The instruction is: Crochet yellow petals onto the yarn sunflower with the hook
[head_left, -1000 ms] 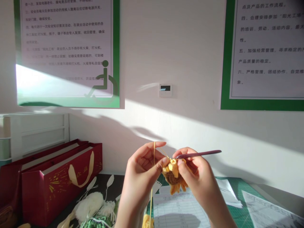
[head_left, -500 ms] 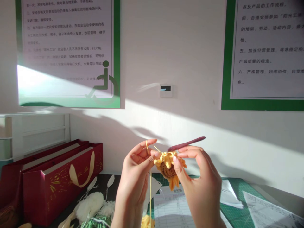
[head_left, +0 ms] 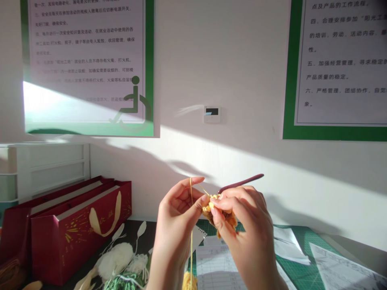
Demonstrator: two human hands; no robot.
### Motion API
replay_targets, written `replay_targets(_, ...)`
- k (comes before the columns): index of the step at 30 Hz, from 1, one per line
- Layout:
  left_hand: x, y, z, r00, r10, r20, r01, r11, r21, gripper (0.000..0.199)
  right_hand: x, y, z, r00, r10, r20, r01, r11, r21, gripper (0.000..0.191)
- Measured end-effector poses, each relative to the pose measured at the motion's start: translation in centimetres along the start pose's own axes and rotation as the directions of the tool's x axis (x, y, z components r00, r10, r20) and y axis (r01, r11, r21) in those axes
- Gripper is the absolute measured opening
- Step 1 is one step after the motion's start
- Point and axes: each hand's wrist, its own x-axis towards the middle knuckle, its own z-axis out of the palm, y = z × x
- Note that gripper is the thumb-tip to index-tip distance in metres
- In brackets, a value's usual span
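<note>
A small crochet piece (head_left: pixel 224 216), yellow at the top edge with brown and orange below, is pinched between my two hands above the table. My left hand (head_left: pixel 178 217) grips its left edge with thumb and fingers, the index finger raised with yellow yarn (head_left: pixel 191 237) looped over it and hanging down. My right hand (head_left: pixel 246 217) is closed on the piece's right side, covering much of it. A dark red crochet hook (head_left: pixel 242 183) slants up to the right along my right fingers; its tip is hidden at the yellow stitches. A yellow yarn ball (head_left: pixel 189 280) shows below.
Red gift bags (head_left: pixel 81 229) stand at the left beside white drawers (head_left: pixel 54 161). White fluffy yarn (head_left: pixel 115 262) and green yarn (head_left: pixel 125 281) lie on the dark table. Printed sheets (head_left: pixel 217 268) rest on a green cutting mat (head_left: pixel 305 245). Behind is a wall with posters.
My right fingers have closed in over the crochet piece, hiding more of it. The orange tip has swung up. The hook and left hand have shifted slightly right.
</note>
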Motion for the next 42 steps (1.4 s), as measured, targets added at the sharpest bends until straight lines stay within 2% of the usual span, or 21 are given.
replay_targets(7, -0.01, -0.09, -0.02, 1.000, -0.004, 0.004, 0.004, 1.000, 0.004, 0.034, -0.05, 0.21, 0.24, 1.000, 0.000, -0.024, 0.002, 0.998, 0.064, 0.017)
replay_targets(12, -0.04, -0.02, 0.17, 1.000, 0.031, -0.006, -0.031, 0.999, 0.009, 0.032, -0.05, 0.41, -0.04, 1.000, -0.016, 0.009, 0.016, 1.000, -0.015, 0.014)
replay_targets(18, -0.21, -0.05, 0.31, 0.999, 0.038, 0.002, -0.038, 0.999, 0.007, 0.031, -0.12, 0.19, 0.06, 0.996, 0.093, -0.006, -0.091, 0.978, 0.190, 0.017)
replay_targets(20, -0.20, -0.06, 0.27, 0.999, 0.043, -0.006, -0.043, 0.999, 0.013, 0.031, -0.21, 0.18, 0.24, 0.993, 0.118, -0.017, -0.112, 0.973, 0.201, 0.016)
replay_targets(24, -0.19, -0.04, 0.27, 0.998, 0.061, -0.023, -0.060, 0.998, 0.026, 0.029, -0.33, 0.21, 0.33, 0.999, 0.034, -0.038, -0.032, 0.998, 0.054, 0.012)
replay_targets(30, -0.24, -0.09, 0.33, 0.995, 0.089, -0.040, -0.089, 0.996, 0.022, 0.027, -0.30, 0.32, 0.17, 0.987, -0.152, 0.053, 0.154, 0.987, -0.040, 0.025)
replay_targets(35, -0.15, -0.08, 0.33, 0.996, 0.077, -0.037, -0.076, 0.997, 0.024, 0.027, -0.15, 0.88, -0.16, 0.981, -0.171, 0.092, 0.172, 0.985, 0.001, 0.023)
replay_targets(39, -0.15, -0.13, 0.25, 0.996, 0.086, -0.029, -0.085, 0.995, 0.048, 0.027, 0.15, 0.71, -0.34, 0.968, -0.227, 0.106, 0.234, 0.971, -0.053, 0.023)
replay_targets(42, -0.19, -0.14, 0.18, 0.996, 0.082, -0.021, -0.081, 0.994, 0.073, 0.028, 0.34, 0.11, -0.23, 0.983, -0.174, 0.063, 0.176, 0.984, -0.033, 0.019)
